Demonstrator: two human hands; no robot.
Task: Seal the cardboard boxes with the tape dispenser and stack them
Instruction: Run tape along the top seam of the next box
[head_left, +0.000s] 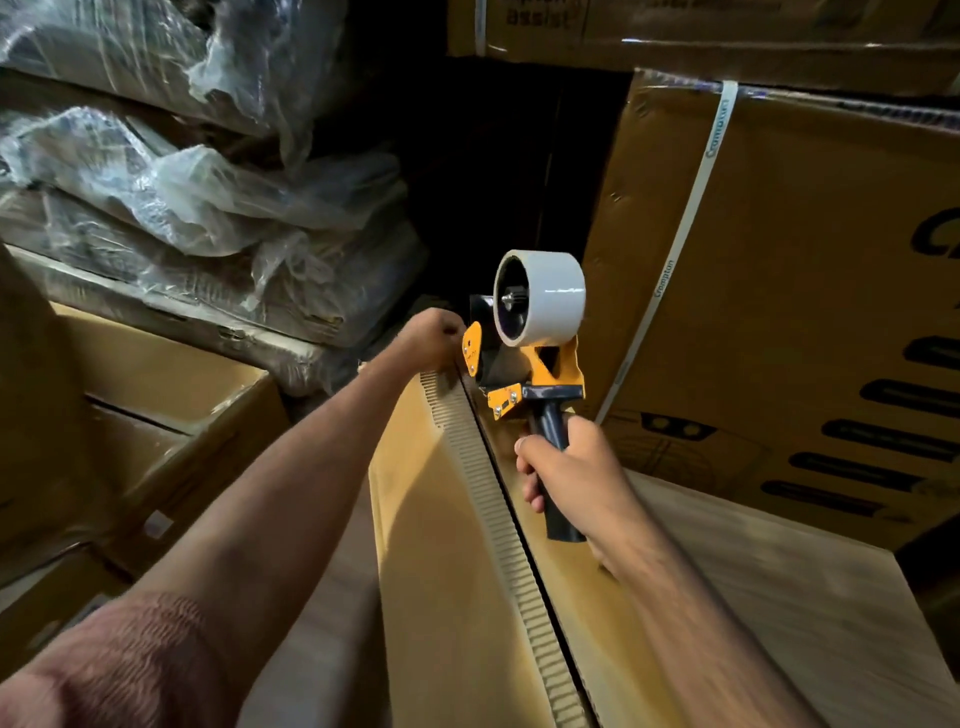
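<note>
At the far end of the cardboard box (457, 519), where its 2 flaps meet in an untaped seam running straight back toward the person, the tape dispenser (524, 358) sits nose-down. The right hand (566, 473) wraps its handle; the left hand (434, 338), fingers curled, presses the far edge beside it. Strapped cartons (779, 312) stand right, plastic-wrapped bundles (182, 197) left.

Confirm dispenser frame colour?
Orange-yellow frame, dark handle, on the tape dispenser; the only view, head, shows it clearly.
</note>
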